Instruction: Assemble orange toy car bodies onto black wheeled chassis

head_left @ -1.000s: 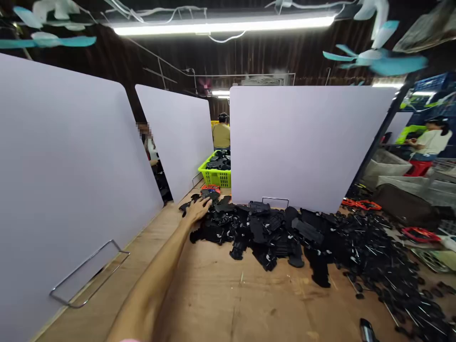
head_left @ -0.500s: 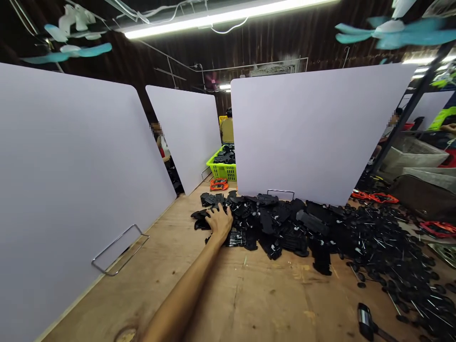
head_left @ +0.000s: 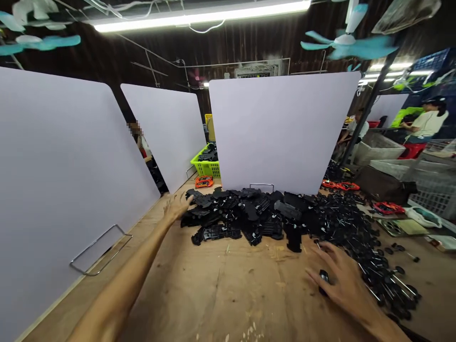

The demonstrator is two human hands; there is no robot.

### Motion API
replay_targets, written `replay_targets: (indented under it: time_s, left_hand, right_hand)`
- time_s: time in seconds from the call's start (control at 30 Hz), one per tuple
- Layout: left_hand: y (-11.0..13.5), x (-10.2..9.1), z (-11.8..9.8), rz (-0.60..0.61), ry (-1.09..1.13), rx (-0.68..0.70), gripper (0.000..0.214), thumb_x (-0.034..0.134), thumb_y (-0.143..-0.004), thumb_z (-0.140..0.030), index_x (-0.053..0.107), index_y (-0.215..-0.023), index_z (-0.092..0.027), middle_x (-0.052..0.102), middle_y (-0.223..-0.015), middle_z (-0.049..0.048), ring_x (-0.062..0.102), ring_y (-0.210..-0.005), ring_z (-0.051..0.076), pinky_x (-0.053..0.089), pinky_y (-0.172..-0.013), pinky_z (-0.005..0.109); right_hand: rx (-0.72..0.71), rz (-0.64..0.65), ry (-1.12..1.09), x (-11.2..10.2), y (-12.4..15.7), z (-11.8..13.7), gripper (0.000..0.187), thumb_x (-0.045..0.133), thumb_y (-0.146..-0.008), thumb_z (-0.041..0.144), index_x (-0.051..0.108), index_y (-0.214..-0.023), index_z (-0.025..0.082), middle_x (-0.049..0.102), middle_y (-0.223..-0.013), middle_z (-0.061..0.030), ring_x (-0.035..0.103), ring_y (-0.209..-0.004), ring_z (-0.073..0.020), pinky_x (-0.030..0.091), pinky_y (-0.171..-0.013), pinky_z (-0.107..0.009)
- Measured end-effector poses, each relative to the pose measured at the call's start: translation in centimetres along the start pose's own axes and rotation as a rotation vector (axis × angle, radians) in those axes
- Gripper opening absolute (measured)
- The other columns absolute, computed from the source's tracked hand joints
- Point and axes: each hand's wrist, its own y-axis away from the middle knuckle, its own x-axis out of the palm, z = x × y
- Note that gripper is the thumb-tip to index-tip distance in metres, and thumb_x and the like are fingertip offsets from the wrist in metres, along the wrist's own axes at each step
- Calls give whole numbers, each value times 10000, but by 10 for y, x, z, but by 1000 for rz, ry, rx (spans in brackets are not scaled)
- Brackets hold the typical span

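While the left hand (head_left: 174,207) lies open, the right hand (head_left: 344,280) curls around a small black knob (head_left: 323,279).

From the head view, the left hand rests just beside a heap of black plastic parts (head_left: 245,219) at 12 o'clock; the knob sits at 2 o'clock, by black pinned pieces (head_left: 359,242) on the plywood table (head_left: 221,294).
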Motion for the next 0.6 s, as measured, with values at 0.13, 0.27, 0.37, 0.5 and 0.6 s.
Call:
replay_targets:
  time_s: [0.13, 0.27, 0.37, 0.5, 0.6]
  left_hand:
    - [-38, 21, 12, 112, 102, 6, 645, 348, -1005, -583, 627, -1430, -187, 590, -1544, 152, 512, -1455, 327, 412, -1182, 433]
    - [-38, 68, -6, 161, 158, -43, 714, 364, -966, -659, 670, -1388, -171, 668, -1444, 187, 611, -1350, 392, 470, -1115, 493]
    - [-26, 95, -17, 116, 165, -102, 793, 407, -918, -743, 650, -1419, -178, 681, -1413, 218, 616, -1324, 441, 477, -1079, 547]
    - [-11, 117, -31, 21, 173, -188, 769, 436, -917, -706, 643, -1419, -161, 681, -1391, 245, 612, -1304, 449, 473, -1058, 560]
    - [-3, 131, -53, -26, 168, -252, 717, 416, -933, -625, 642, -1401, -130, 653, -1393, 273, 562, -1342, 463, 445, -1072, 591]
  right_hand:
    - [-109, 176, -93, 46, -117, 72, 798, 679, -905, 659, 407, -1605, 390, 369, -1674, -135, 428, -1480, -388, 399, -1144, -582]
    - [-145, 293, -136, 98, -202, 113, 964, 772, -824, 671, 323, -1640, 422, 218, -1751, -114, 268, -1545, -488, 262, -1183, -684]
    - [-164, 349, -163, 120, -225, 103, 827, 794, -843, 604, 488, -1568, 352, 437, -1643, -150, 408, -1457, -482, 259, -1159, -710]
    - [-148, 302, -193, 120, -222, 55, 451, 646, -1001, 439, 637, -1428, 293, 598, -1492, -147, 528, -1347, -371, 305, -1149, -655]
    - [-93, 265, -197, 110, -218, 24, 385, 551, -1055, 395, 657, -1404, 270, 580, -1510, -161, 475, -1390, -375, 336, -1127, -654]
